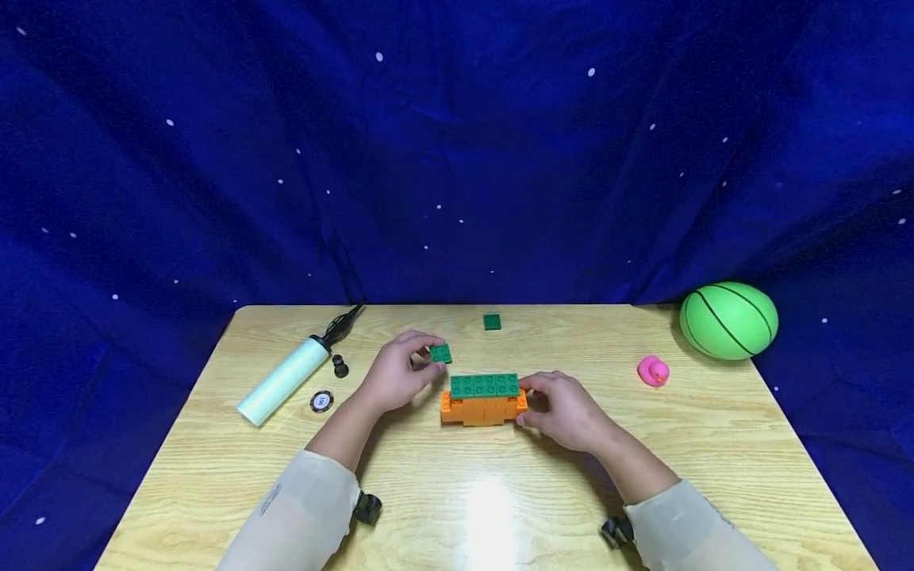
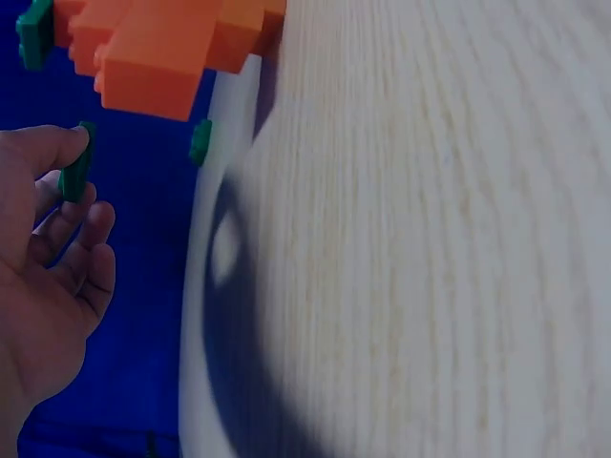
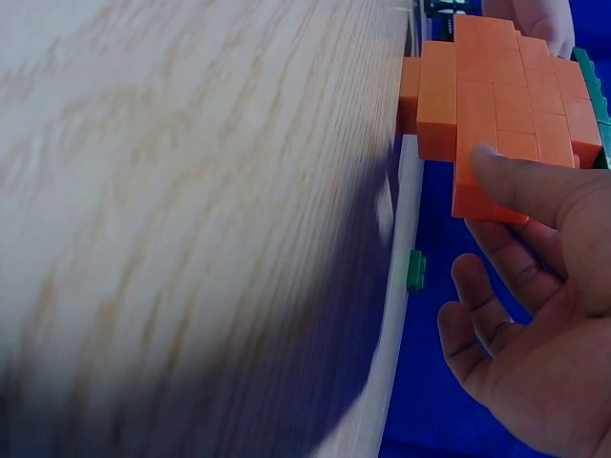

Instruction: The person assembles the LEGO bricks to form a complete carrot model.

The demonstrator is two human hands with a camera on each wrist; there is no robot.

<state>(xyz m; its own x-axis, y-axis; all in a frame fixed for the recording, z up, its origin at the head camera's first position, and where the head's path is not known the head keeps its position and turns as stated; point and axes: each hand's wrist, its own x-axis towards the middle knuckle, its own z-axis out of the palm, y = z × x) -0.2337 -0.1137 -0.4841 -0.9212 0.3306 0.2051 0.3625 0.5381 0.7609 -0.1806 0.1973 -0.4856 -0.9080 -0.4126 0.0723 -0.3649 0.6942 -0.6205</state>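
Note:
Near the middle of the table stands a stepped build of orange toy bricks [image 1: 484, 411], with green studded bricks [image 1: 485, 386] along its top. My right hand [image 1: 569, 410] grips the build's right end, its thumb pressed on the orange side in the right wrist view. To the upper left of the build, my left hand [image 1: 403, 373] pinches a small green studded brick [image 1: 440, 354] between thumb and fingers, apart from the build. The left wrist view shows this thin green brick [image 2: 78, 170] edge-on. Another green brick [image 1: 492, 322] lies loose at the table's back.
A hand pump [image 1: 284, 381] lies at the left, beside a black pawn-like piece [image 1: 339, 366] and a round chip [image 1: 322, 401]. On the right are a pink rubber duck [image 1: 653, 371] and a green ball [image 1: 728, 320]. A dark blue curtain [image 1: 457, 159] hangs behind the table.

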